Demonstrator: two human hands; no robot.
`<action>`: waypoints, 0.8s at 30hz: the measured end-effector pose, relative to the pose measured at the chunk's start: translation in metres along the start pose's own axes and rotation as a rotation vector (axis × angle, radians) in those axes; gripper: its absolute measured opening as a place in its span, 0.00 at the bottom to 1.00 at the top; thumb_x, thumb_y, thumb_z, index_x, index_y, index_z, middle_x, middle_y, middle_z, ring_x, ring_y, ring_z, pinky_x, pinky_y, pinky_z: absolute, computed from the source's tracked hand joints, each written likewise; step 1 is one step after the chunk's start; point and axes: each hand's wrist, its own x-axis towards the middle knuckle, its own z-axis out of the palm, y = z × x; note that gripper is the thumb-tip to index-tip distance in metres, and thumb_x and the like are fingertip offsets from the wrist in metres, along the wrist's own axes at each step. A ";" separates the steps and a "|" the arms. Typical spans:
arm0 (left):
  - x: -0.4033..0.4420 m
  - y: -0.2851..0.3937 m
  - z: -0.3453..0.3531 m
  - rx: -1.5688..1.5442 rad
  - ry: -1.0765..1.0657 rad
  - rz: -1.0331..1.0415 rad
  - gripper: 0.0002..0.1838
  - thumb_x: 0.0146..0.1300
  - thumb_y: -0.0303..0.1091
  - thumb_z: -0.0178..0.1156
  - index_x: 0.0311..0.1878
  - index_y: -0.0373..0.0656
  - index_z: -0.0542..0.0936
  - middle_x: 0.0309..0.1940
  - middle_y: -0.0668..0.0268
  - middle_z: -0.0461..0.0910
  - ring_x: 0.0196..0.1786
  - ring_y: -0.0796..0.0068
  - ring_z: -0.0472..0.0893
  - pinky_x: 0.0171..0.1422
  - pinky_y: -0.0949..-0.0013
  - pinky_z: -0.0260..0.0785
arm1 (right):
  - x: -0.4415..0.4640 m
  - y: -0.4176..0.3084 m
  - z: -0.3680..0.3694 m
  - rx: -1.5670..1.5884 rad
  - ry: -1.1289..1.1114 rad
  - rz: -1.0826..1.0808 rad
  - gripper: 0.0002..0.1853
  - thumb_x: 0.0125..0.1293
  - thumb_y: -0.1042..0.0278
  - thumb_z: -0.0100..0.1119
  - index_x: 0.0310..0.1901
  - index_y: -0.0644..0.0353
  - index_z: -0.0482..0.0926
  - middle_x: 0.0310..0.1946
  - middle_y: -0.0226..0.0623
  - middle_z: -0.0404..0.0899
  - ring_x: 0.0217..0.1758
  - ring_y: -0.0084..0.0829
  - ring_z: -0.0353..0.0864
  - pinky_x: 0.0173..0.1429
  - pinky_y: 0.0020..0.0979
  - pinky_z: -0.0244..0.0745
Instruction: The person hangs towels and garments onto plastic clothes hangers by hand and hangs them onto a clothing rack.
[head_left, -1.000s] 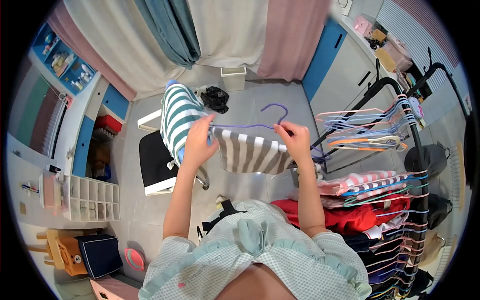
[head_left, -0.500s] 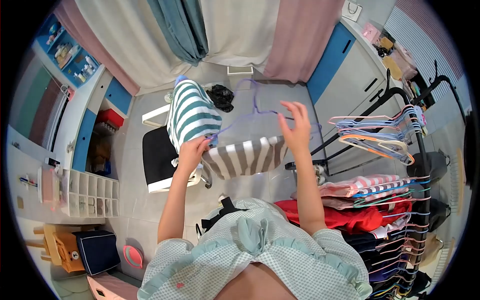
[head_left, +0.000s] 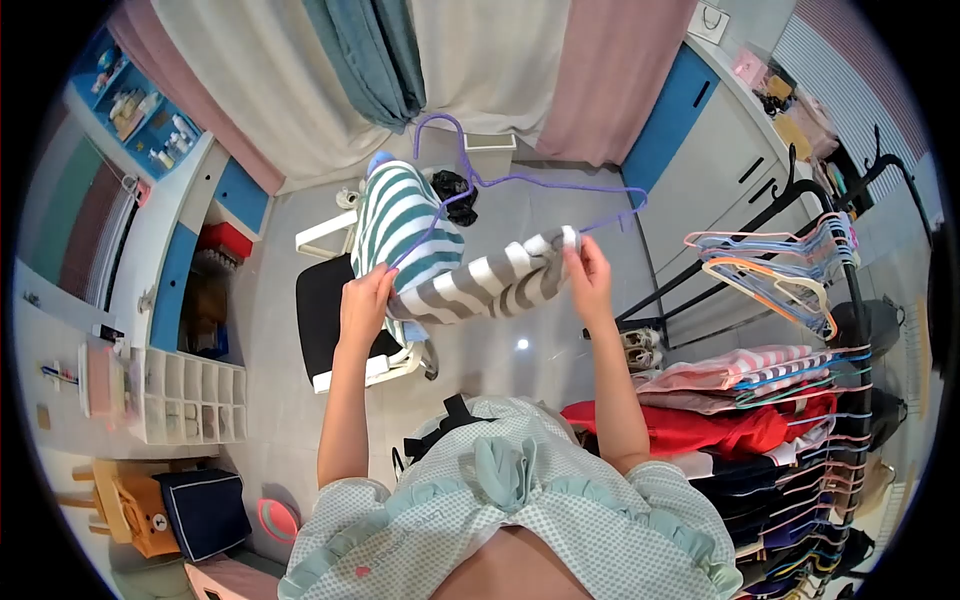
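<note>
A grey-and-white striped garment (head_left: 480, 288) is stretched between my two hands. My left hand (head_left: 364, 305) pinches its left end along with the lower left part of a purple hanger (head_left: 540, 184). The hanger's hook points up and left, and its right end sticks out above the cloth. At the garment's right end, my right hand (head_left: 588, 275) has its fingers closed on the cloth edge. Behind the left hand, a green-and-white striped cloth (head_left: 405, 225) lies over a chair with a black seat (head_left: 335, 310).
A black rack (head_left: 855, 400) on the right bears bare hangers (head_left: 770, 260) and hung clothes, among them a red one (head_left: 700, 428). A white bin (head_left: 490, 155) and black bag (head_left: 455, 195) are near the curtains. Shoes (head_left: 642, 350) lie beneath the rack.
The purple hanger has turned, its hook swinging up and left and its right end rising out of the cloth. My right hand has come down from open and closed on the garment's right end.
</note>
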 end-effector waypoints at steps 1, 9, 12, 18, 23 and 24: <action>0.001 -0.002 -0.003 0.030 -0.013 0.023 0.15 0.64 0.36 0.50 0.25 0.36 0.70 0.16 0.57 0.73 0.21 0.54 0.74 0.25 0.64 0.65 | 0.001 0.000 0.004 0.028 0.088 -0.021 0.10 0.66 0.68 0.50 0.43 0.66 0.73 0.30 0.25 0.72 0.32 0.16 0.65 0.36 0.19 0.62; 0.009 -0.022 -0.012 -0.119 -0.054 -0.015 0.14 0.65 0.34 0.49 0.27 0.34 0.73 0.15 0.58 0.75 0.19 0.66 0.77 0.26 0.69 0.66 | -0.007 -0.008 0.016 0.075 0.421 -0.209 0.11 0.66 0.72 0.48 0.46 0.67 0.72 0.37 0.27 0.72 0.39 0.17 0.67 0.44 0.18 0.62; 0.014 -0.030 -0.011 -0.152 -0.055 0.021 0.15 0.65 0.34 0.48 0.26 0.34 0.73 0.15 0.59 0.74 0.18 0.68 0.75 0.25 0.69 0.65 | -0.011 -0.001 0.005 0.061 0.400 -0.231 0.10 0.60 0.76 0.54 0.44 0.67 0.75 0.41 0.33 0.73 0.41 0.19 0.70 0.47 0.21 0.64; 0.023 -0.031 -0.012 -0.175 -0.121 0.029 0.15 0.65 0.34 0.48 0.26 0.34 0.72 0.13 0.60 0.72 0.17 0.67 0.73 0.25 0.69 0.63 | -0.022 -0.002 -0.006 -0.268 0.710 -0.271 0.18 0.45 0.80 0.66 0.41 0.59 0.77 0.47 0.34 0.68 0.41 0.22 0.71 0.41 0.25 0.67; 0.033 -0.023 -0.012 -0.131 -0.137 0.097 0.13 0.64 0.36 0.51 0.28 0.37 0.72 0.14 0.57 0.74 0.19 0.59 0.76 0.25 0.66 0.65 | -0.036 -0.024 -0.008 -0.490 0.883 -0.496 0.23 0.43 0.79 0.65 0.44 0.59 0.69 0.46 0.35 0.64 0.46 0.28 0.64 0.46 0.27 0.63; 0.035 -0.021 -0.011 -0.121 -0.127 0.115 0.13 0.64 0.37 0.51 0.28 0.37 0.72 0.14 0.58 0.74 0.20 0.59 0.76 0.25 0.65 0.65 | -0.040 -0.032 -0.010 -0.439 0.848 -0.502 0.23 0.44 0.78 0.63 0.44 0.60 0.67 0.45 0.36 0.64 0.46 0.30 0.62 0.49 0.28 0.60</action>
